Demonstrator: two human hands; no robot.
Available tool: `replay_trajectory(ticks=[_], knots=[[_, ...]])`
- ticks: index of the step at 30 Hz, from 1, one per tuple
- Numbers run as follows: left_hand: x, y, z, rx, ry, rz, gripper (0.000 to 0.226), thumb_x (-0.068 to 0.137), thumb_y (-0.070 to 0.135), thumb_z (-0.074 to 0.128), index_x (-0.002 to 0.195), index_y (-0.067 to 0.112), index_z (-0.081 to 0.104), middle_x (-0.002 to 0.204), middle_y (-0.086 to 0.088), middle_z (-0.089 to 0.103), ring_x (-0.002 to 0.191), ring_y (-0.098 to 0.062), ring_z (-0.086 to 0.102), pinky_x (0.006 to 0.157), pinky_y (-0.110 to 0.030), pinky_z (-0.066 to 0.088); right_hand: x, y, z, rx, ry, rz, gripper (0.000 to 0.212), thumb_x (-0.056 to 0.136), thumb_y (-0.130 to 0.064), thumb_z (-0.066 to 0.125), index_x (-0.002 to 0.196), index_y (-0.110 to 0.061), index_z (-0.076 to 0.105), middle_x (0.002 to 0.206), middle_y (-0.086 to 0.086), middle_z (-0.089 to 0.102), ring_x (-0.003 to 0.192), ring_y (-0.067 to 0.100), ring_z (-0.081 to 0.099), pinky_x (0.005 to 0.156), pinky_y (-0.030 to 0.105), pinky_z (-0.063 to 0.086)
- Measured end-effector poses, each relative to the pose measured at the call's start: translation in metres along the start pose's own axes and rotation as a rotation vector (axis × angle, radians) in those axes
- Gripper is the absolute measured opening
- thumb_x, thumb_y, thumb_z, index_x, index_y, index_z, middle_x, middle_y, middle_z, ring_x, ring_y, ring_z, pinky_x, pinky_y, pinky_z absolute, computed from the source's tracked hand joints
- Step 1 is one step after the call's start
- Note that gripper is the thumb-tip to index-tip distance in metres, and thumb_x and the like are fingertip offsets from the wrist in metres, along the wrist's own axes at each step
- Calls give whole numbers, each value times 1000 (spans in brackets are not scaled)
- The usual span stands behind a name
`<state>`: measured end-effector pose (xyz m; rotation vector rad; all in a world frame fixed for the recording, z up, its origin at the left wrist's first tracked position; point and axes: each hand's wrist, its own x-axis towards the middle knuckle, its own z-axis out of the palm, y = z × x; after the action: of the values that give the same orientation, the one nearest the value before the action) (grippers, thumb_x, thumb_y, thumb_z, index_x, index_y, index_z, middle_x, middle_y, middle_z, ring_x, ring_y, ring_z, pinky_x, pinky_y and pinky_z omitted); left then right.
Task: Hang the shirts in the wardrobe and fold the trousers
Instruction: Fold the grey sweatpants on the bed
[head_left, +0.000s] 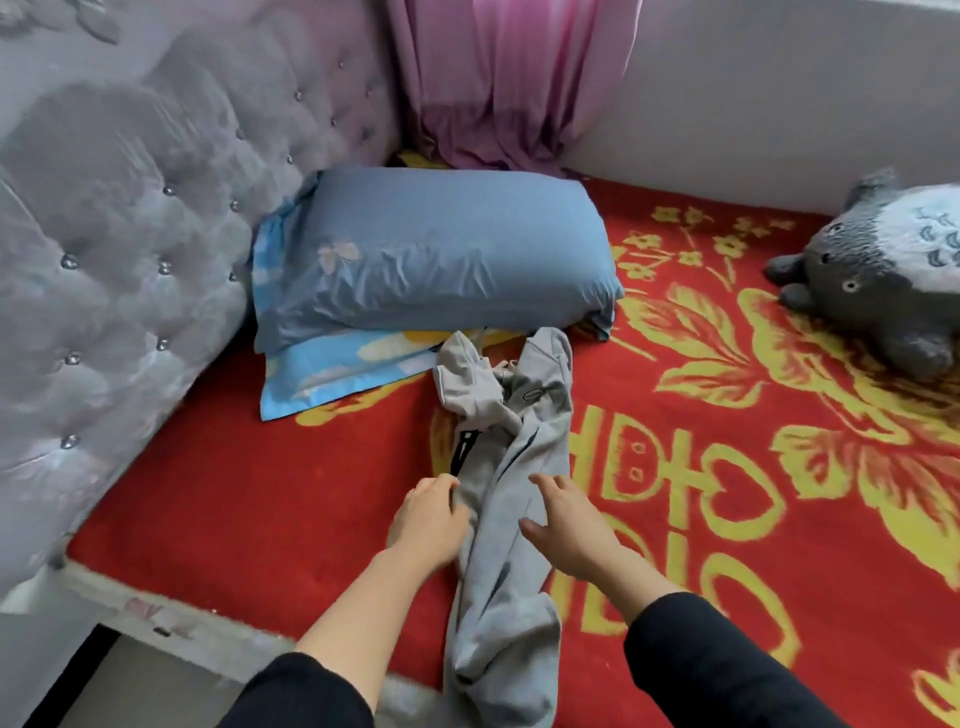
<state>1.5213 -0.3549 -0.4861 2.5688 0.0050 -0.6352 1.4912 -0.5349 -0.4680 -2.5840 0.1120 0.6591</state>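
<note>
The crumpled light grey cotton trousers (511, 467) lay lengthwise on the red, yellow-patterned bedspread (260, 493) at lower centre, below the blue pillow (436, 260). The left hand (431, 519) curled its fingers (447, 483) into their left edge. The right hand (566, 525) spread its fingers (545, 480) wide over their right edge.

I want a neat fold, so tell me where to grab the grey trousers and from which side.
Probably take the grey trousers at the leg ends by the bed edge, coming from the near side. The legs lie together lengthwise there, while the far end by the blue pillow is bunched.
</note>
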Motion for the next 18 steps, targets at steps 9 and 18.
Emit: replay_trajectory(ticks=[9,18], knots=[[191,-11,5,-491,-2,-224,66,88,47,57,144,18,35,145,-6,43,132,-24,42,104,-35,36,148,3,15,202,115,71,47,99,-29,42,145,-22,34,142,-3,42,127,13,44,95,24,40],[261,-20,42,-809,-118,-264,75,69,1,66,137,24,46,125,-2,62,108,-16,60,93,-36,52,213,8,29,712,295,308,46,98,-36,47,140,-18,44,131,-5,54,121,9,50,98,27,39]])
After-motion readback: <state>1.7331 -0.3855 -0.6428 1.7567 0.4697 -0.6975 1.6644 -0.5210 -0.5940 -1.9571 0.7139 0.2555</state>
